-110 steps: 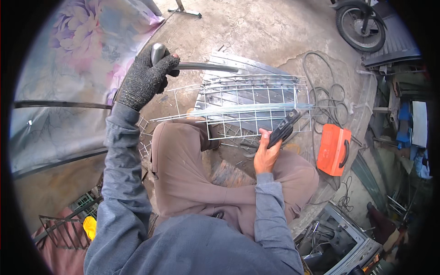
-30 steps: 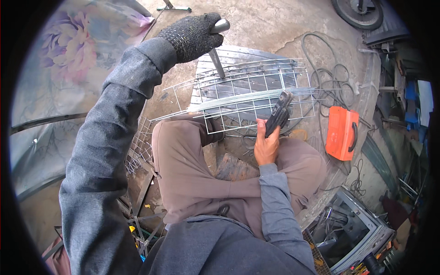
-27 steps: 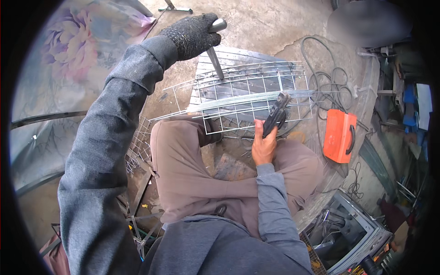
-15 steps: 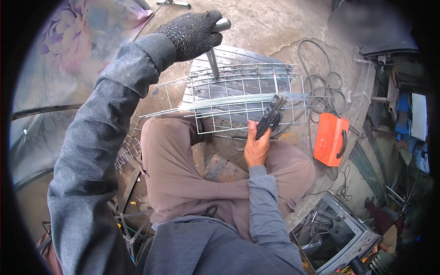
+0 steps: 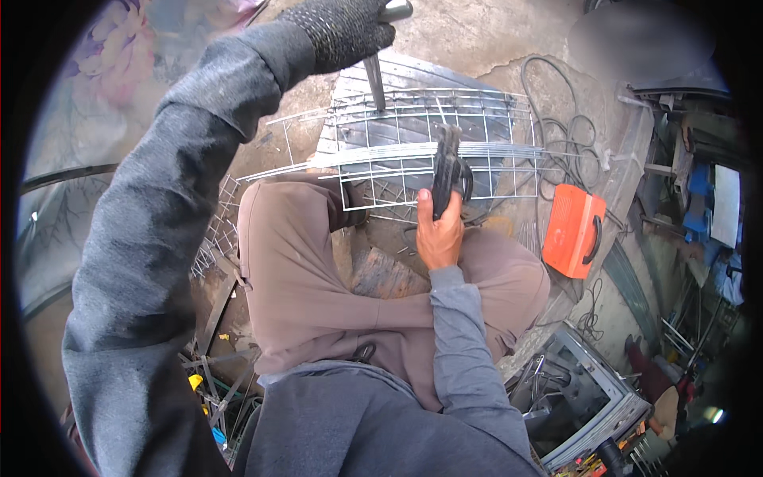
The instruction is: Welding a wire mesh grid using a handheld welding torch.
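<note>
My left hand (image 5: 338,36), in a dark knit glove, is closed around a grey metal tool (image 5: 374,83). One rounded end sticks out above the fist and a bar runs down to the wire mesh; the tool's exact kind is unclear. My bare right hand (image 5: 439,232) grips a black welding electrode holder (image 5: 447,171), a thin pale rod (image 5: 441,109) pointing from its tip over the mesh. The welded wire mesh (image 5: 433,198) lies in front of my crossed legs, partly over a slatted grey metal panel (image 5: 413,70). A bundle of thin wires (image 5: 318,163) crosses the mesh.
An orange case-like machine (image 5: 566,230) with a black handle stands to the right, beside a coiled cable (image 5: 574,127). At lower right sits a metal-framed box (image 5: 592,381) with tools in it. Metal scraps lie at lower left. A flowered sheet (image 5: 111,60) hangs at upper left.
The electrode holder in my right hand has moved left and slightly up across the mesh. My left hand appears higher in view, still around the metal tool; the whole scene has shifted slightly.
</note>
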`<state>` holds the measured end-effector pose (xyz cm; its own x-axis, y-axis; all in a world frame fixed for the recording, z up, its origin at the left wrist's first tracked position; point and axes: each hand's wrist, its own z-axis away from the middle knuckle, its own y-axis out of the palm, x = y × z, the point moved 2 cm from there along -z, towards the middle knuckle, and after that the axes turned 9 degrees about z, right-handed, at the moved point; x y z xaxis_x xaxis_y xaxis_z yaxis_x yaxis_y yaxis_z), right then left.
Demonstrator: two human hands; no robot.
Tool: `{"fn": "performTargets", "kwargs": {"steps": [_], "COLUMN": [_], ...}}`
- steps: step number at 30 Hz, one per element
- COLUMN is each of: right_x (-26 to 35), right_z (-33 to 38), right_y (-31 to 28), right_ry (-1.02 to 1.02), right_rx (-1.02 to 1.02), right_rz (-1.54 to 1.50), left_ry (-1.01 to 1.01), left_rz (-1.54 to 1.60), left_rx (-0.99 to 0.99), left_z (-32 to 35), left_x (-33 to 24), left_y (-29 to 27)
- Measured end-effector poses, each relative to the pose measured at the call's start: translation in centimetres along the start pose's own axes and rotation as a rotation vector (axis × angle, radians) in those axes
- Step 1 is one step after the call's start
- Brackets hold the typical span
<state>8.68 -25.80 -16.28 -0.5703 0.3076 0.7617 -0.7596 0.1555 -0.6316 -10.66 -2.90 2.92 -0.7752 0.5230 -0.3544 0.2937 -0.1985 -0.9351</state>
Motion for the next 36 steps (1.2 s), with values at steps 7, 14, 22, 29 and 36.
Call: {"fn": "performTargets", "kwargs": {"steps": [7, 14, 22, 29, 36], "right_x": [0.2, 0.4, -0.6, -1.0, -1.5], "right_z": [-0.3, 0.2, 0.3, -0.3, -0.1], "right_y": [1.2, 1.7, 1.9, 1.5, 2.0], "right_ry": [0.028, -0.018, -0.012, 0.025, 0.054], "right_rx": [0.111, 0.145, 0.059, 0.051, 0.068], "right_rz": [0.033, 0.046, -0.056, -0.092, -0.109], "left_ry": [0.098, -0.082, -0.314, -0.52, -0.549], "left_rz": [-0.356, -0.053, 0.331, 0.37, 0.396], "left_rx": [0.131, 0.023, 0.128, -0.032, 0.009], "left_z": [0.0, -0.9, -0.4, 1.8, 1.1], "left_x": [1.1, 2.0, 2.2, -0.8, 0.1], "left_y": [1.3, 2.0, 0.4, -0.6, -0.5]}}
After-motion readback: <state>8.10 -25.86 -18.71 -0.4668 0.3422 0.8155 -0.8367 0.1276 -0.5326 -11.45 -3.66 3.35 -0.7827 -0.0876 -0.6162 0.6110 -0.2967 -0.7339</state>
